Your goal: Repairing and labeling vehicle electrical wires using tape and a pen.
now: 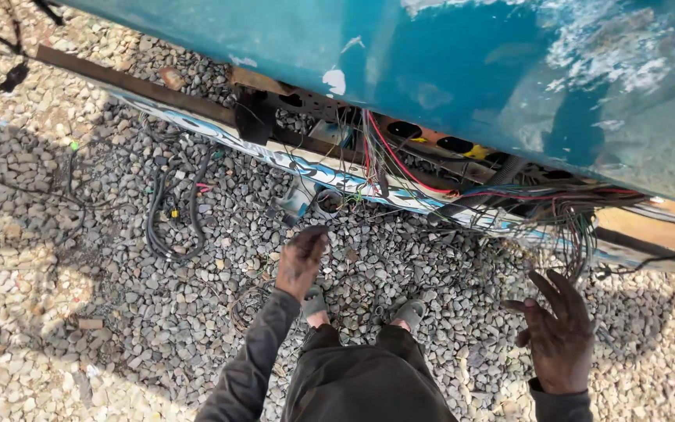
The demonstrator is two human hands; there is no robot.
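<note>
I stand on gravel facing a teal painted vehicle body with peeling paint. Under its lower edge hangs a tangle of red, green and black wires. My left hand, blackened with grease, hangs loosely curled over the gravel below the wires and holds nothing. My right hand, equally dirty, is raised with fingers spread, just under the right end of the wire bundle and empty. My grey sandals and dark trousers show below.
A rusty metal rail runs along the body's underside. A loop of black cable lies on the gravel at the left, with thin wires near my feet. A wooden board sticks out at right.
</note>
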